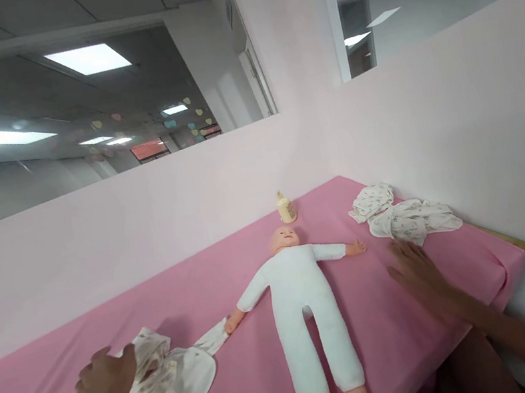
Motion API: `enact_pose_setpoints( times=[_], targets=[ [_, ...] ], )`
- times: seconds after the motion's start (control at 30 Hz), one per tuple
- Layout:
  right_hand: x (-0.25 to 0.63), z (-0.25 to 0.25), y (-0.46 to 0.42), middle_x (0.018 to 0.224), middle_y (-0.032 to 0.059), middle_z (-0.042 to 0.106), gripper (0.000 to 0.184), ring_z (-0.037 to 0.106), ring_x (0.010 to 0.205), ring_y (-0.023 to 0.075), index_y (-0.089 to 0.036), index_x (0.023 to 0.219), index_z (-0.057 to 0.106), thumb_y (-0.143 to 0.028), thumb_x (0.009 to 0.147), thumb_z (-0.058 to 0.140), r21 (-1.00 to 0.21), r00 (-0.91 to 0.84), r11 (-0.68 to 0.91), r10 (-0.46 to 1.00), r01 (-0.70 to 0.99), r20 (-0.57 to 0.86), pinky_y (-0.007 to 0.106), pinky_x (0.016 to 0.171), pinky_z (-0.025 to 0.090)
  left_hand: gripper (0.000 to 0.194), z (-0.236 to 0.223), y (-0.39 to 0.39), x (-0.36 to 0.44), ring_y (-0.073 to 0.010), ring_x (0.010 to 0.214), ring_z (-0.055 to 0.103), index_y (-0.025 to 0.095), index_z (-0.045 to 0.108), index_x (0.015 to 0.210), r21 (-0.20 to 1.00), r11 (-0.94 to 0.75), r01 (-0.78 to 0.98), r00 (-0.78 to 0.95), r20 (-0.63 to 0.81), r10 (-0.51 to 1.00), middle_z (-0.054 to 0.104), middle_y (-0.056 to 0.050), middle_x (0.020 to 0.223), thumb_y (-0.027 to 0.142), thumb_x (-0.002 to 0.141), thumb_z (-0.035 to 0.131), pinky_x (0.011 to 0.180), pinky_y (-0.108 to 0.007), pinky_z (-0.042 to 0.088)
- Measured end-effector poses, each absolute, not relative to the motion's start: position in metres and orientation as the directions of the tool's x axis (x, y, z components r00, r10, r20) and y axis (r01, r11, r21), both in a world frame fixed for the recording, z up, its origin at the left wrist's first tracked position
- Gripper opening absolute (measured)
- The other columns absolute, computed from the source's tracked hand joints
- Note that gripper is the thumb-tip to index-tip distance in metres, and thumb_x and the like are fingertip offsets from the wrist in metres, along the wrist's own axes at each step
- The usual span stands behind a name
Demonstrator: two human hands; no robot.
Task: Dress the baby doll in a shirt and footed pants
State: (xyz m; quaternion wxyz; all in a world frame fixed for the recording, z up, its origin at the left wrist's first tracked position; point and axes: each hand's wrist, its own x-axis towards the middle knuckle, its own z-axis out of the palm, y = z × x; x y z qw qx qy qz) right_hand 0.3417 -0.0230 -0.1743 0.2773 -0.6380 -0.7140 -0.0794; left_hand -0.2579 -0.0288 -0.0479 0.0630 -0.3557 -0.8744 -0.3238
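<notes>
A baby doll (299,291) in a white body lies on its back on the pink-covered table, arms spread and legs toward me. At the lower left, my left hand (106,378) is over the edge of a crumpled white printed baby garment (162,390), thumb and fingers apart. One end of that garment reaches the doll's hand. On the other side, my right hand (421,273) has its fingers stretched out, close to a second bundle of white printed baby clothes (413,218). Its fingertips are slightly blurred; whether they touch the fabric I cannot tell.
A cream pump bottle (286,208) stands beyond the doll's head. The pink table cover (255,387) runs up to a pale wall (192,202) at the back and another on the right. Windows above show ceiling lights. A wooden edge (498,237) shows at the right.
</notes>
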Motion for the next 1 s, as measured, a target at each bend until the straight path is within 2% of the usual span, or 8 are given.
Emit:
enact_pose_setpoints(
  times=[0.1,0.23,0.4,0.53,0.67,0.8,0.93,1.0],
  targets=[
    [0.371,-0.173,0.012,0.115,0.0200,0.061,0.037,0.053,0.107,0.0322,-0.011,0.114,0.060,-0.010,0.081,0.043,0.002,0.007,-0.010,0.888,1.000,0.459,0.044,0.091,0.036,0.021,-0.043,-0.027,-0.240,-0.0367,0.106,0.056,0.022,0.048,0.077,0.439,0.487,0.755,-0.653,0.443,0.614,0.062,-0.006,0.083,0.041,0.066,0.048,0.085,-0.048,0.047],
    [0.404,-0.167,0.036,0.098,0.0195,0.065,0.030,0.057,0.090,0.0284,-0.010,0.092,0.063,-0.005,0.084,0.034,0.017,0.033,-0.042,0.928,0.999,0.371,0.040,0.081,0.036,0.022,-0.038,-0.035,-0.198,-0.0322,0.106,0.056,0.023,0.056,0.085,0.436,0.214,0.874,-0.443,0.539,0.716,0.066,-0.004,0.097,0.040,0.074,0.048,0.092,-0.046,0.044],
    [0.413,-0.126,0.035,0.070,0.0058,0.055,0.020,0.048,0.063,0.0177,-0.018,0.071,0.049,-0.020,0.086,0.036,-0.450,0.370,-0.193,0.862,0.872,0.348,0.030,0.057,0.031,0.033,-0.036,-0.054,-0.132,-0.0309,0.107,0.056,0.019,0.063,0.092,0.448,-0.039,0.893,-0.251,0.568,0.783,0.065,-0.011,0.108,0.045,0.080,0.046,0.096,-0.043,0.042],
    [0.389,-0.068,0.016,0.057,-0.0035,0.038,0.018,0.039,0.056,0.0124,-0.021,0.063,0.037,-0.023,0.080,0.039,-0.832,0.467,0.084,0.794,0.549,0.388,0.026,0.052,0.030,0.033,-0.043,-0.067,-0.066,-0.0278,0.103,0.058,0.021,0.064,0.095,0.555,-0.202,0.807,-0.122,0.491,0.863,0.066,-0.009,0.105,0.047,0.082,0.050,0.091,-0.041,0.045],
    [0.337,-0.010,-0.021,0.057,-0.0060,0.039,0.011,0.038,0.051,0.0098,-0.020,0.071,0.050,-0.031,0.074,0.051,-0.947,0.360,0.306,0.876,0.102,0.322,0.024,0.048,0.033,0.033,-0.051,-0.082,0.011,-0.0251,0.104,0.058,0.023,0.064,0.103,0.714,-0.351,0.606,0.133,0.344,0.930,0.064,-0.008,0.111,0.047,0.082,0.057,0.094,-0.040,0.044],
    [0.278,0.034,-0.065,0.060,-0.0047,0.049,0.021,0.045,0.052,0.0099,-0.020,0.086,0.061,-0.036,0.074,0.059,-0.925,0.042,0.359,0.933,-0.123,0.356,0.023,0.049,0.037,0.061,-0.039,-0.094,0.078,-0.0273,0.113,0.055,0.022,0.052,0.129,0.842,-0.370,0.391,0.298,0.264,0.917,0.057,-0.012,0.127,0.045,0.074,0.069,0.095,-0.040,0.044],
    [0.240,0.054,-0.102,0.068,-0.0014,0.058,0.023,0.052,0.059,0.0115,-0.020,0.090,0.066,-0.039,0.080,0.058,-0.890,-0.174,0.444,0.873,-0.103,0.456,0.023,0.053,0.042,0.030,-0.015,-0.099,0.110,-0.0256,0.095,0.062,0.018,0.066,0.094,0.864,-0.389,0.319,0.344,0.277,0.897,0.068,-0.008,0.095,0.045,0.084,0.057,0.086,-0.037,0.048],
    [0.234,0.056,-0.115,0.077,0.0007,0.063,0.027,0.059,0.068,0.0142,-0.021,0.098,0.067,-0.041,0.084,0.054,-0.875,-0.252,0.472,0.839,-0.104,0.482,0.025,0.059,0.047,0.029,-0.006,-0.100,0.110,-0.0247,0.092,0.063,0.019,0.066,0.082,0.870,-0.404,0.282,0.272,0.331,0.904,0.068,-0.008,0.084,0.044,0.087,0.052,0.083,-0.036,0.049]
  ],
)
